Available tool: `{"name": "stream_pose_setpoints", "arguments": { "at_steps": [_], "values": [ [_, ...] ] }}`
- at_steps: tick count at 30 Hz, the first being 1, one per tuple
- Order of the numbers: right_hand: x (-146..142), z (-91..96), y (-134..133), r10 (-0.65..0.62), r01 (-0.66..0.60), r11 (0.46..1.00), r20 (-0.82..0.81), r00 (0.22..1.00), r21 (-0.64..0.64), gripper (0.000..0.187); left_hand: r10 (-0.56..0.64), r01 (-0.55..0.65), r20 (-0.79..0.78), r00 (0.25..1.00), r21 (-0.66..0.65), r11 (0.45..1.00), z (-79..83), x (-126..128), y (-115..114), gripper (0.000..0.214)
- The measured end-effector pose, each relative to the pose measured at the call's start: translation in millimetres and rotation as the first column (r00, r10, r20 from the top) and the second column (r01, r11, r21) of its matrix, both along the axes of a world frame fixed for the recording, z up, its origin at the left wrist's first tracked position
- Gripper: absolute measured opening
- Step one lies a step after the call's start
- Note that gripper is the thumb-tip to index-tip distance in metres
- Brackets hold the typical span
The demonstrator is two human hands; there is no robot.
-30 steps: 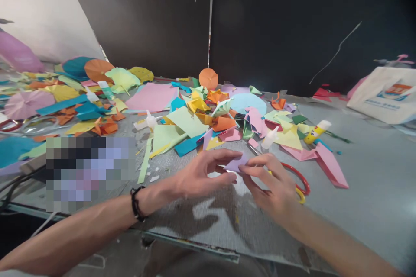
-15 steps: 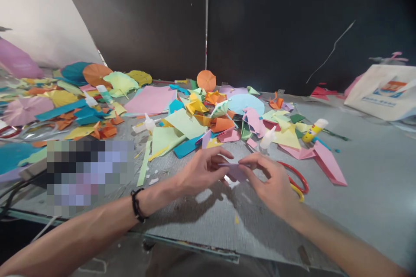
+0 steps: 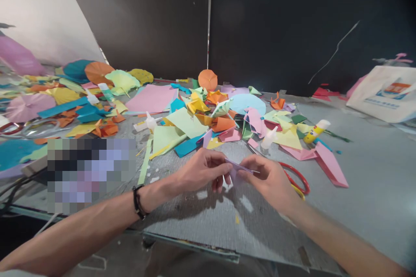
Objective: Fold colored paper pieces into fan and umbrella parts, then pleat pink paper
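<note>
At lower centre of the frame, the left hand (image 3: 201, 171) and right hand (image 3: 269, 177) pinch a small folded lilac paper (image 3: 237, 166) between partly curled fingers, above a grey table (image 3: 367, 181), with red-handled scissors (image 3: 296, 177) just right and heaped coloured paper scraps (image 3: 191, 123) above

Paper (image 3: 238, 166) matt; scissor hdls (image 3: 297, 177) glossy plastic; table (image 3: 260, 229) rough

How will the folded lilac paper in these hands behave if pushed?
Probably very light and floppy: the folded lilac paper shows a thin edge, pinched between the left hand and right hand. Its fold may add slight stiffness.
</note>
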State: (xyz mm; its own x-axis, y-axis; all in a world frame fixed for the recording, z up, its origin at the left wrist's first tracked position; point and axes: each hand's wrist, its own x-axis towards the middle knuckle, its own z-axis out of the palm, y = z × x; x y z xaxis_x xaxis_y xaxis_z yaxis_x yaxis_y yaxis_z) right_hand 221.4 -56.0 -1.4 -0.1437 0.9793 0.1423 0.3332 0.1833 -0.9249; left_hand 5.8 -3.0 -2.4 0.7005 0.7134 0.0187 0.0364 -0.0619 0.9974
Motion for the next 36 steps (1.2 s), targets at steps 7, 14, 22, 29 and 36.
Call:
{"name": "stream_pose_setpoints", "arguments": {
  "at_steps": [7,14,22,29,36],
  "values": [
    [-2.3,-0.6,-3.5,0.012,-0.012,0.999,0.004,1.000,0.037,0.018,-0.058,0.063,0.064,0.996,-0.070,0.996,-1.0,-0.1,0.5,0.040],
    [-8.0,-2.5,-11.5,-0.050,0.018,0.974,0.135,0.990,0.227,0.009,-0.095,0.104,0.060,0.994,-0.158,0.982,-4.0,4.4,-2.8,0.034],
    [-11.3,-1.1,-18.0,-0.069,-0.058,0.909,0.287,0.956,0.413,0.015,-0.092,0.116,0.105,0.990,-0.246,0.962,-6.3,6.9,-6.3,0.036],
    [-6.4,11.3,-10.7,0.177,-0.177,0.984,0.016,0.984,-0.020,0.020,-0.153,0.181,0.122,0.981,-0.263,0.948,-5.3,4.0,-3.0,0.031],
    [-1.8,8.4,-6.9,0.223,-0.235,0.963,-0.094,0.970,-0.132,0.026,-0.158,0.204,0.165,0.974,-0.317,0.926,-3.8,5.4,-4.0,0.036]
  ]
}}
